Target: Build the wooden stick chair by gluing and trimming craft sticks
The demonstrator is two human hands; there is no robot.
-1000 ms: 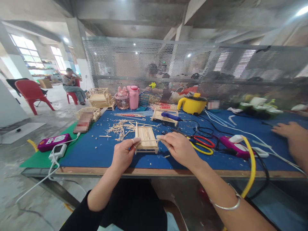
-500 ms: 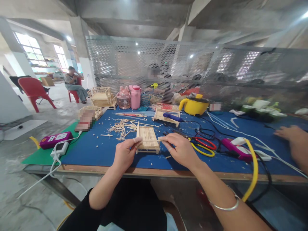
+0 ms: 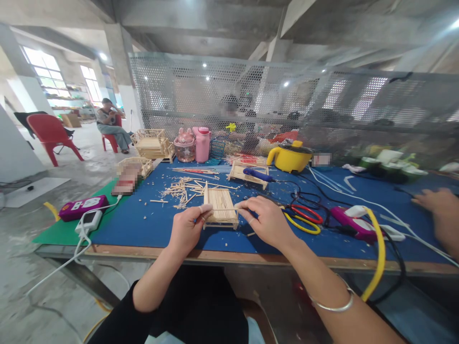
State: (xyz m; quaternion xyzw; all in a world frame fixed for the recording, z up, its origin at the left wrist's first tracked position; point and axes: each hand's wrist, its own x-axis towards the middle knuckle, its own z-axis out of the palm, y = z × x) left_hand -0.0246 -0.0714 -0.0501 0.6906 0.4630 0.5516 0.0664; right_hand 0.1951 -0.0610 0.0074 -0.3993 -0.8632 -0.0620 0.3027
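Note:
A thin wooden stick spans between my two hands, over the front of a small slatted wooden frame on the blue mat. My left hand pinches its left end, and my right hand pinches the right end. Fingertips on both hands look wrapped in something pale. Behind and left of the frame lies a pile of short sticks. A second wooden frame stands farther back, with a blue-handled tool resting across it.
Right of my right hand lie scissors with red and yellow handles, cables and a purple power strip. A yellow pot and pink bottle stand behind. Another person's hand is at the far right; a person sits back left.
My hands and the stick hold almost the same place. The other person's hand at the far right has shifted slightly.

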